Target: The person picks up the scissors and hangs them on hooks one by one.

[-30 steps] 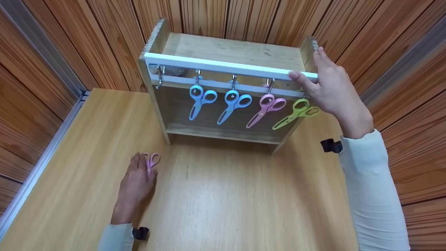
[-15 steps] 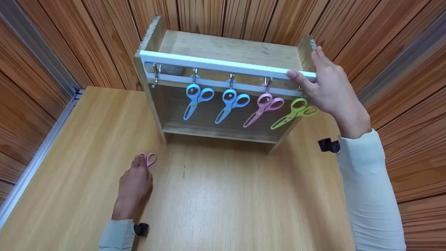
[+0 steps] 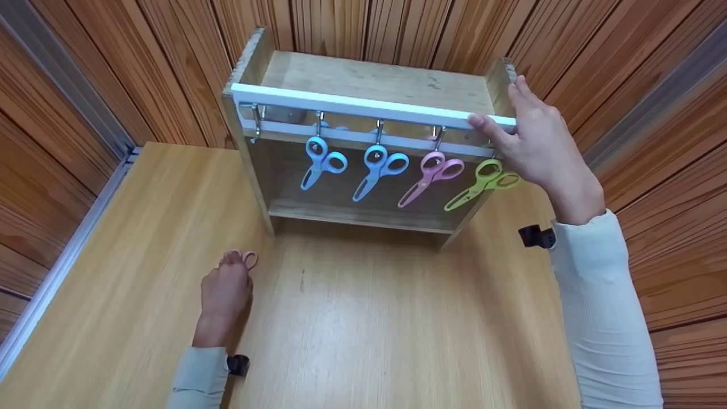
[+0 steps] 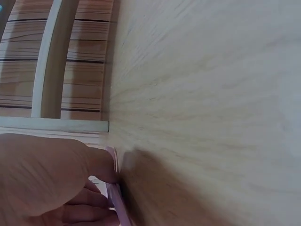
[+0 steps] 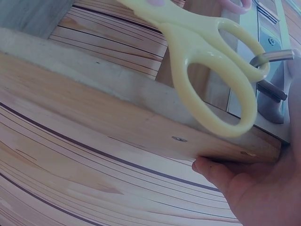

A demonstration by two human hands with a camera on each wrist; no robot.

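Observation:
My left hand (image 3: pixel 224 292) is low over the table at the left, pinching pink scissors (image 3: pixel 250 260). One finger loop shows past its fingertips; the hand covers most of the rest. In the left wrist view the thumb presses one side of the scissors (image 4: pixel 115 193), with curled fingers behind. My right hand (image 3: pixel 542 145) grips the upper right corner of a wooden shelf (image 3: pixel 369 74), thumb over its white rail (image 3: pixel 352 103). From the rail's hooks hang two blue scissors (image 3: pixel 321 162) (image 3: pixel 379 166), pink hanging scissors (image 3: pixel 424 180) and yellow-green scissors (image 3: pixel 480 182), the last beside my right hand.
The leftmost hook (image 3: pixel 257 122) carries no scissors. The shelf stands at the back of the wooden table (image 3: pixel 352 318), against a wood-panelled wall (image 3: pixel 335 28). A metal strip (image 3: pixel 62 261) runs along the table's left edge.
My left hand's fingers have drawn in around the pink scissors, and the hand has shifted slightly. The leftmost blue scissors have swung a little on their hook. The right hand keeps its hold.

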